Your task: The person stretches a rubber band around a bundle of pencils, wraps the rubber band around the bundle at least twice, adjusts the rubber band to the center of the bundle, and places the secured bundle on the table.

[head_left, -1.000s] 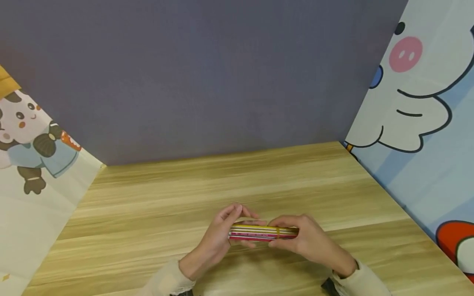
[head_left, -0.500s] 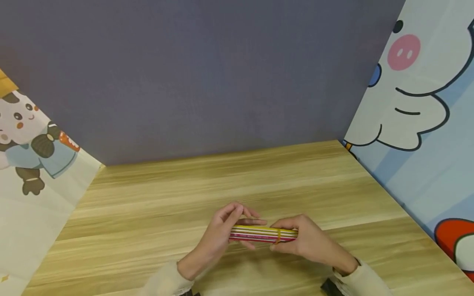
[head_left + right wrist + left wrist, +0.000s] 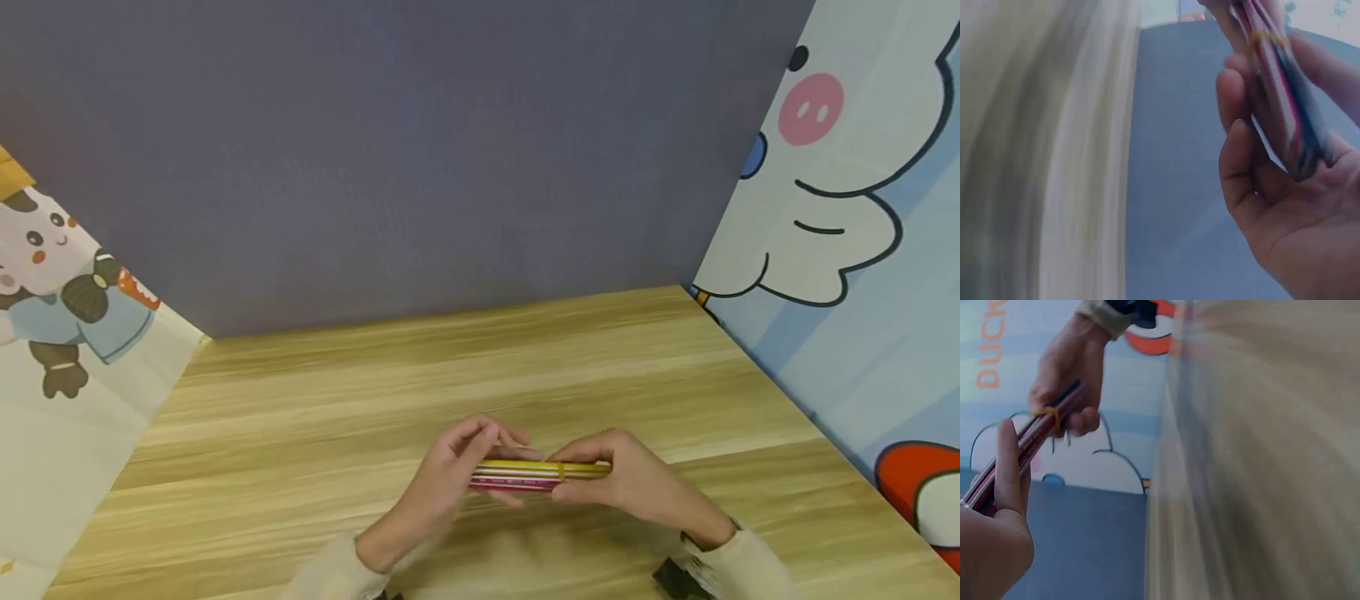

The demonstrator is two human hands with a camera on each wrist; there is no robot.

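Observation:
A bundle of pencils [image 3: 517, 477], with yellow and pink sides, lies across both hands above the table. An orange-yellow rubber band [image 3: 560, 472] goes round it near its right end. My left hand [image 3: 441, 479] holds the left end, with some fingers stretched behind and below it. In the left wrist view one finger [image 3: 1007, 465] lies across the pencils. My right hand [image 3: 637, 479] pinches the bundle beside the band, thumb in front and fingers behind. The right wrist view shows the bundle's blurred end [image 3: 1304, 165] near the right palm. Both ends are partly hidden by the hands in the head view.
The wood-grain table [image 3: 337, 392] spreads below the hands. A grey panel [image 3: 450, 167] stands at its back edge. Cartoon-printed walls flank it, a left wall [image 3: 75, 467] and a right wall [image 3: 810, 358]. A dark strap [image 3: 678, 579] shows at the right wrist.
Both hands and the bundle have shifted slightly to the right. The right thumb lies a little farther right along the bundle. Both hands keep hold of the pencils.

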